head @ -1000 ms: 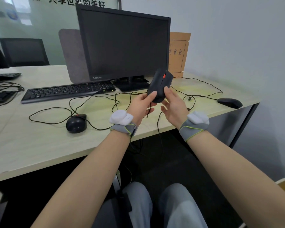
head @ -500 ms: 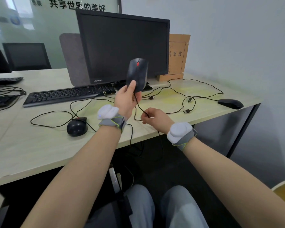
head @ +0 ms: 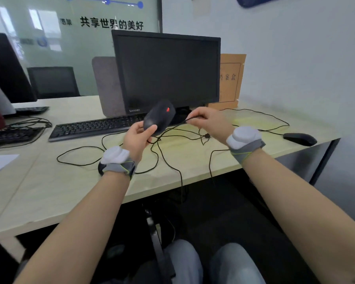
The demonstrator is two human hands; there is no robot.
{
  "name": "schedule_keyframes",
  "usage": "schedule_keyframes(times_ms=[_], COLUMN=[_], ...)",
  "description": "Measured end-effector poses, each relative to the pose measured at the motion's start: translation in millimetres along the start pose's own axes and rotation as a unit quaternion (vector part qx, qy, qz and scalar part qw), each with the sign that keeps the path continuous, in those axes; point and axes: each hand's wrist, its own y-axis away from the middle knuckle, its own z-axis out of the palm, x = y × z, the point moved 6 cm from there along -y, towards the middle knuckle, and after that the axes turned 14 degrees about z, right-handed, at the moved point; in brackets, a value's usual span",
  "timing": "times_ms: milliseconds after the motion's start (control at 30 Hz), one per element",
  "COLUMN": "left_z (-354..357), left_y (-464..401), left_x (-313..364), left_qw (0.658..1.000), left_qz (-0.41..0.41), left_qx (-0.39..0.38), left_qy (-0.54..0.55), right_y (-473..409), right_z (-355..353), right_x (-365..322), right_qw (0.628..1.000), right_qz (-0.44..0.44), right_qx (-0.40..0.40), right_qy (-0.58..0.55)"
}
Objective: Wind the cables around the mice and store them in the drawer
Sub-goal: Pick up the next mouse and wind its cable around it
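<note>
A black mouse with a red scroll wheel was held in the air above the desk, in front of the dark monitor. It was gripped at its near end by the left hand, thumb on top and fingers curled beneath. The mouse was tilted, its far end raised toward the screen.

Its cable was pinched between the fingertips of the right hand, just right of the mouse, and was drawn out in a short, nearly taut line between the two. From there the cable was seen to sag onto the desk in loose loops, with one strand hanging over the front edge.

A second black mouse lay on the desk, mostly hidden behind the left wrist. A third mouse was noted near the right end of the desk, well apart from the hands. More black cable lay strewn across the surface between them.

A keyboard sat left of the held mouse. A brown file box stood against the wall beside the monitor. Grey wristbands with white pads were worn on both wrists.
</note>
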Motion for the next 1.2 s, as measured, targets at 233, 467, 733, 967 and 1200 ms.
schedule_keyframes(times_ms=[233,467,733,967,1200], left_z=[4.2,32.9,68.0,48.1,40.7], left_y=[21.5,40.1,44.5,15.2,9.7], left_x=[-14.4,-6.9,8.5,7.2,14.5], left_qw=[0.979,0.969,0.959,0.997,0.928], left_qz=[-0.011,-0.042,-0.034,0.057,0.124], left_qx=[-0.16,-0.242,-0.188,0.006,-0.134], left_qy=[-0.123,0.03,0.211,-0.06,-0.324], right_y=[-5.0,-10.1,8.6,41.4,25.9], right_z=[-7.6,-20.1,21.2,67.6,17.4], right_x=[-2.6,29.0,56.3,46.0,6.6], right_qw=[0.998,0.997,0.989,0.972,0.994], right_qz=[-0.015,0.013,0.097,0.071,-0.02], right_qx=[-0.019,0.048,-0.012,-0.19,-0.021], right_qy=[0.055,-0.061,-0.114,0.118,0.108])
